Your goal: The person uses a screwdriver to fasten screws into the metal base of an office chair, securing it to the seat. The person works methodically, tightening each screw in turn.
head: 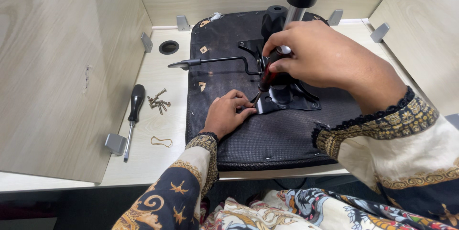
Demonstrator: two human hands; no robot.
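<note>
Desk-top seat base [267, 139]: right hand [325, 55] grips screwdriver [268, 73], left hand [227, 113] beside tip.

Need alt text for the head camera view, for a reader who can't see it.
The right hand drives a dark-handled screwdriver into a black metal plate on an upturned chair seat, while the left hand steadies the plate's corner. A spare screwdriver and loose screws lie left.

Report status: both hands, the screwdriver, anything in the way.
Right hand shut on red-handled screwdriver, tip at metal plate. Left hand pinching at the tip on seat base. Lever close by, not blocking.
</note>
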